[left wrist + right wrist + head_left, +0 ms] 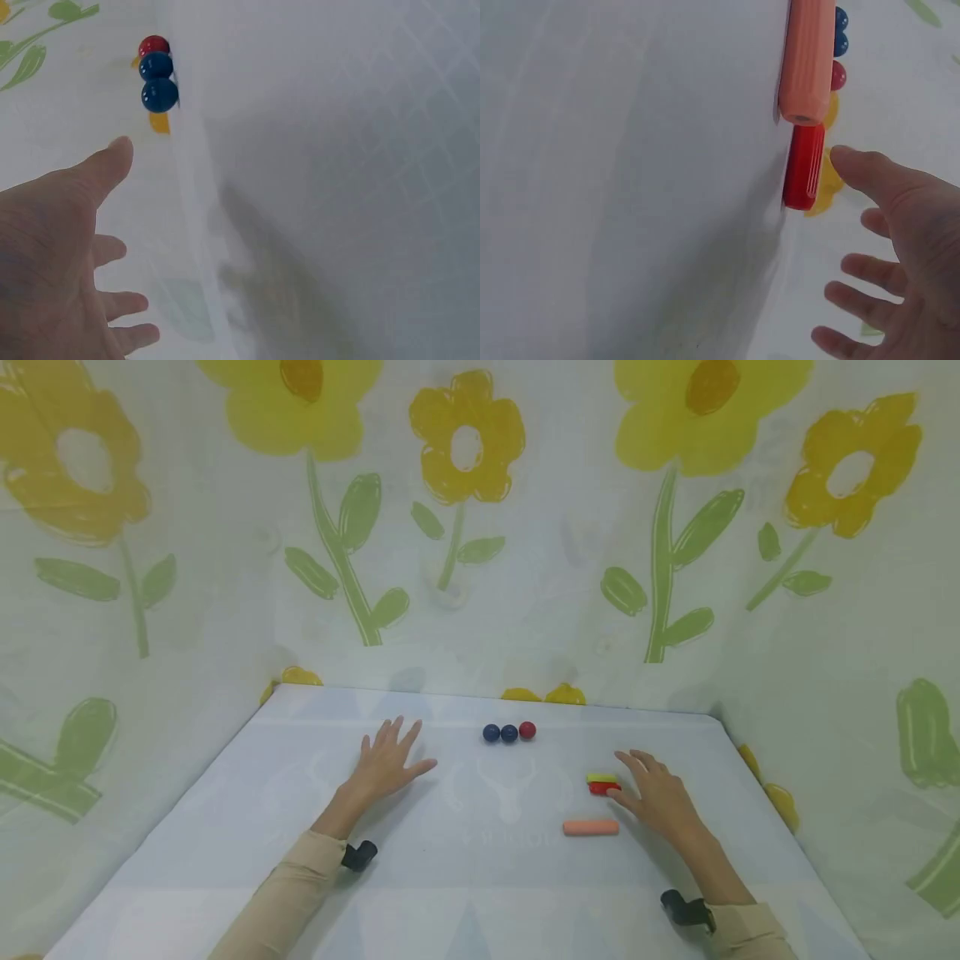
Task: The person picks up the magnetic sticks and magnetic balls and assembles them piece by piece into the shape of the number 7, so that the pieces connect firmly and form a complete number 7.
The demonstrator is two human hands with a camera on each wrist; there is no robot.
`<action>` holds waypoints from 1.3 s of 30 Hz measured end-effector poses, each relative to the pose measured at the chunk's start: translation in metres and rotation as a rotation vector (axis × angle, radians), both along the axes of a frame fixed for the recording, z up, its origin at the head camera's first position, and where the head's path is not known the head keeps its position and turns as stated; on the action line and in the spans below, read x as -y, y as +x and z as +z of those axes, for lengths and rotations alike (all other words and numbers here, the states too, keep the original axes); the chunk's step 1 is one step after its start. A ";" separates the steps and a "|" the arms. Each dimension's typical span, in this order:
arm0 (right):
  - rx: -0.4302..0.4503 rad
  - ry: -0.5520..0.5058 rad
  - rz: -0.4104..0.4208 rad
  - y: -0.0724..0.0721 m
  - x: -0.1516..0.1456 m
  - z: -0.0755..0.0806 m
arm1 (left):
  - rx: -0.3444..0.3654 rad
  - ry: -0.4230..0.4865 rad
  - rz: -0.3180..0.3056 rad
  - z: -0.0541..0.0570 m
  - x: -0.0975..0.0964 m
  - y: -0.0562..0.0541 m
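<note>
My left hand hovers over the left part of the table with fingers spread and nothing in it. On the right, my right hand is held with fingers loosely extended, its thumb tip overlapping a short red stick in the head view. Against the far side of that stick lies a yellow-green stick. Nearer to me is a longer salmon-pink ribbed stick. In the right wrist view the thumb stands beside the red stick, fingers not curled round it.
Toward the back of the table, two dark blue balls and a red ball sit in a row. A flower-printed cloth rises behind the table and along both sides. Each wrist wears a small black camera.
</note>
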State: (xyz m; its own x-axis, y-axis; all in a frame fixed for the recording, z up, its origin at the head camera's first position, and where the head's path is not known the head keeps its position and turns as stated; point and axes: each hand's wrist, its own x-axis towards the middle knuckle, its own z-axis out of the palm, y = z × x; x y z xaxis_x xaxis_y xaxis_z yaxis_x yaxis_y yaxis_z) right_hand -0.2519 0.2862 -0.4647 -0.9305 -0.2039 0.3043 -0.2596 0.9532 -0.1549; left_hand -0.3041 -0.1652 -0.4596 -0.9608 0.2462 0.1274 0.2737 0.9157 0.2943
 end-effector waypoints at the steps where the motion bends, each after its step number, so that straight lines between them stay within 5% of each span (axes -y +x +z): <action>1: -0.003 -0.012 0.007 0.000 0.001 0.000 | -0.004 -0.002 0.000 -0.001 -0.001 -0.002; 10: 0.002 -0.072 0.021 -0.005 0.012 0.000 | -0.053 -0.021 -0.028 -0.003 -0.014 -0.022; 26: 0.096 -0.096 0.058 -0.010 0.022 -0.002 | -0.014 0.007 -0.083 -0.005 -0.044 -0.048; 39: 0.256 -0.069 0.035 -0.019 0.027 0.015 | 0.110 0.117 -0.082 0.004 -0.063 -0.061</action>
State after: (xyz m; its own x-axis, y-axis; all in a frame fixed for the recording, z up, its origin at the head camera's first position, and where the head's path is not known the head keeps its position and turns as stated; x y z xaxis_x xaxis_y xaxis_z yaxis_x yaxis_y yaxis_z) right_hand -0.2709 0.2592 -0.4493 -0.9718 -0.2239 0.0740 -0.2357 0.9294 -0.2839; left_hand -0.3650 -0.1021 -0.4554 -0.9478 0.3141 0.0552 0.3065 0.8493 0.4297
